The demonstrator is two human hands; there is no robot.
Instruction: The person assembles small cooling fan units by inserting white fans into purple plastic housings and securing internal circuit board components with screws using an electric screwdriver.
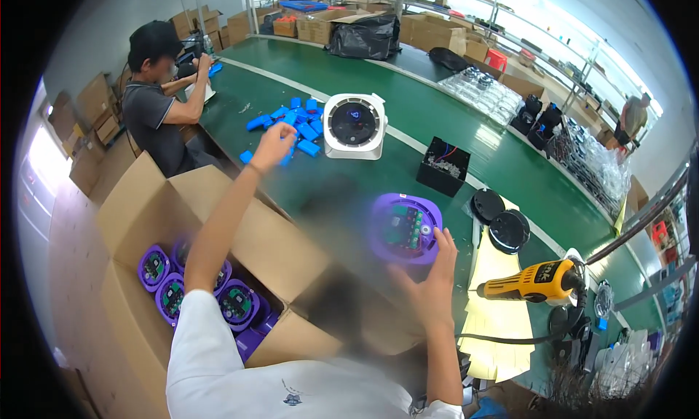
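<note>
My left hand (274, 147) reaches over a loose pile of blue shrink-wrapped battery packs (308, 149), with its fingers closed on one blue battery pack (290, 118). On the right, my right hand (431, 277) grips the lower right edge of a round-cornered purple plastic housing (380, 246). A green circuit board (403, 226) with pale connectors shows inside this housing. Just beyond the pile stands a white device with a round black face (354, 123). Below my left forearm, an open cardboard box (131, 288) contains several more purple housings (237, 304).
A black open box (443, 166) with small parts sits right of the white device. Two black discs (509, 231) and yellow sheets (502, 310) lie right, under a yellow-black heat gun (535, 281) with a cable. A seated co-worker (156, 102) works at the left.
</note>
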